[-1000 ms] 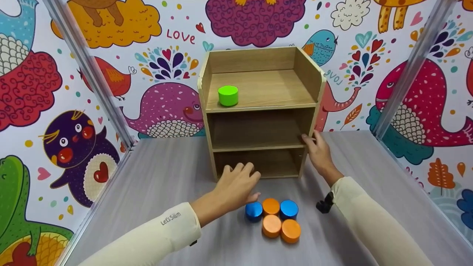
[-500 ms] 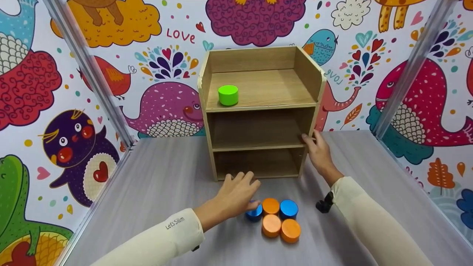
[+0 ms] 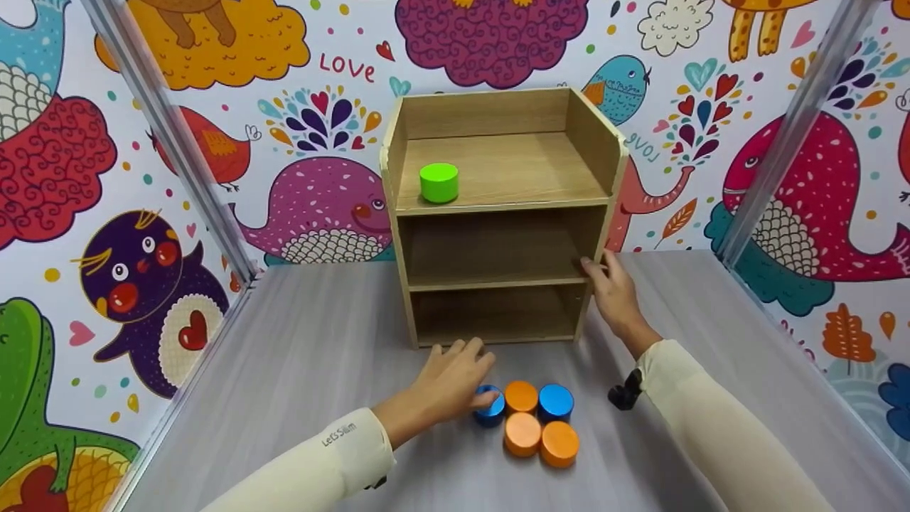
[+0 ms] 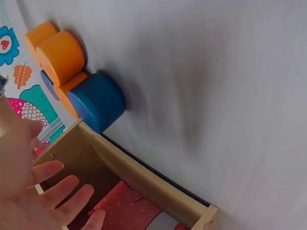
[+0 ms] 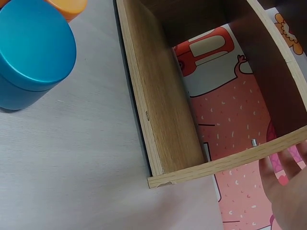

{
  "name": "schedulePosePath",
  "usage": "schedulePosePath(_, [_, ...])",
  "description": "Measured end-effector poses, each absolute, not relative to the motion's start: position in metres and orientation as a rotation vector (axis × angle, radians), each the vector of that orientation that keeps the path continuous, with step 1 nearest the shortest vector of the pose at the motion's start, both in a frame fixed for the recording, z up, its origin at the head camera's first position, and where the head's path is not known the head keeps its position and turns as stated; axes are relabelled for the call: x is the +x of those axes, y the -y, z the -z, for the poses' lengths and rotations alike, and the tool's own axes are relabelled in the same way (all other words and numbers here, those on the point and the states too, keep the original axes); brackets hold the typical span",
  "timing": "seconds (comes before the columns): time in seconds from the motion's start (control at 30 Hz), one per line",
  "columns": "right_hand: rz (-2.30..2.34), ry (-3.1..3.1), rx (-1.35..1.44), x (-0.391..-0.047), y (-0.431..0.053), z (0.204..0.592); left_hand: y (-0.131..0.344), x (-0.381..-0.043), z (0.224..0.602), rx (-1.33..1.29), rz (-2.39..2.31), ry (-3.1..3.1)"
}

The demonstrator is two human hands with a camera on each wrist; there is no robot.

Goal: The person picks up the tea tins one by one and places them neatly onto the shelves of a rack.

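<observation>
Blue cylinder on the bench, leftmost of five, left hand loose-fingered just beside it, left sleeve reading "Let's Slim", right hand grasping wooden shelf, wall reading "LOVE".

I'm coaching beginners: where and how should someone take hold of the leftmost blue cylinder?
Likely best: pinch the blue cylinder across the near and far parts of its curved wall, coming from the left and above. It stands upright, with an orange cylinder close on its right.
</observation>
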State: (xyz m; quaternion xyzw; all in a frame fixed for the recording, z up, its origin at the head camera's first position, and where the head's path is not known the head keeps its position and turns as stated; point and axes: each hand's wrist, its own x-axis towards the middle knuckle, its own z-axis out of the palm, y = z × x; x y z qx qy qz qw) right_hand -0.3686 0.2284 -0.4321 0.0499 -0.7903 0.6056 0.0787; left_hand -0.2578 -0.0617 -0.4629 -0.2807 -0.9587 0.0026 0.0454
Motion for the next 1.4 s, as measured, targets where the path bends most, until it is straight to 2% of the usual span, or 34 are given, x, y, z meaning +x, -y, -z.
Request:
schedulePosePath(0.17, [-1.812, 2.347, 0.163, -0.384, -0.235, 0.449, 0.062, -0.259, 0.472, -0.863, 0.053, 2.962])
schedulePosePath(0.37, [-1.795, 2.340, 0.173, -0.386, -0.235, 0.454, 0.062, -0.258, 0.484, -0.874, 0.062, 2.950])
schedulePosePath(0.7, [-1.815, 2.343, 0.178, -0.361, -0.225, 0.426, 0.060, -0.257, 0.496, -0.847, 0.126, 3.007])
schedulePosePath(0.93, [-1.768, 2.360, 0.162, -0.355, -0.222, 0.420, 0.061, -0.258, 0.501, -0.852, 0.091, 3.004])
schedulePosePath(1.4, [-1.794, 2.321, 0.166, -0.386, -0.234, 0.454, 0.064, -0.257, 0.508, -0.854, 0.133, 3.063])
